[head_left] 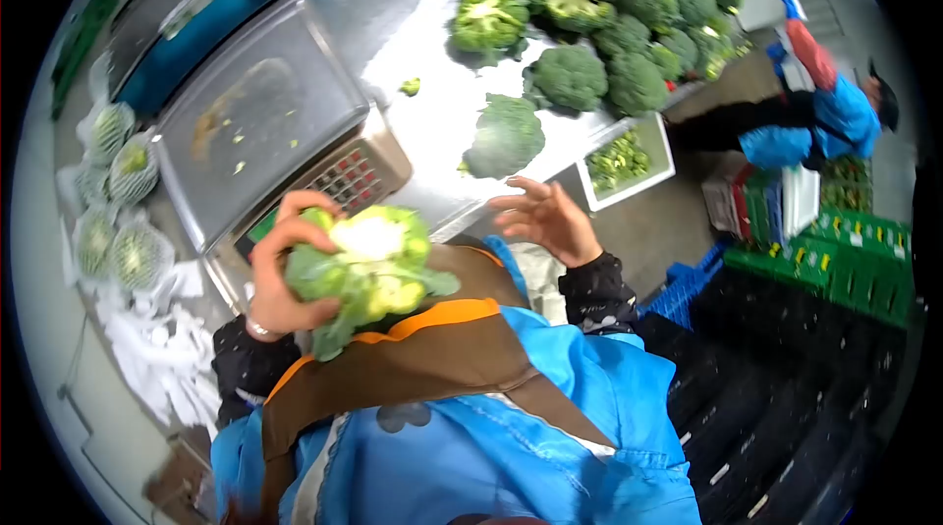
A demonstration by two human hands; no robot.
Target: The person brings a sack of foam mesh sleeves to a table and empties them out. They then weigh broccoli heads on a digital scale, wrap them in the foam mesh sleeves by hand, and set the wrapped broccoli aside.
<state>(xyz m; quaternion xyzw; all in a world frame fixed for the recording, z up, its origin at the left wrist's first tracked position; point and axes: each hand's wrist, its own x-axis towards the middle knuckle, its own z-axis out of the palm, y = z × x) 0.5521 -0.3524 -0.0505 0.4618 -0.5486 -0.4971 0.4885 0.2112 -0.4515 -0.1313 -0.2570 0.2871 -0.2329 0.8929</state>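
My left hand [287, 275] is wrapped round a broccoli head [378, 265], its cut stem side turned up, in front of my body. To the right of it, my right hand [550, 221] is raised with fingers apart and holds nothing. Just beyond my left hand stands a scale with a keypad [344, 174] and a metal tray [260, 112] bearing small green scraps. A single broccoli head [505, 137] lies on the metal table [422, 29] beyond my right hand, near the large broccoli pile [629, 4].
Net-wrapped heads [138, 255] and white nets [157, 353] lie at the left. A white bin [629, 162] with green trimmings stands by the table's edge. At the right are a co-worker [825, 117], green crates [855, 260] and black crates [786, 378].
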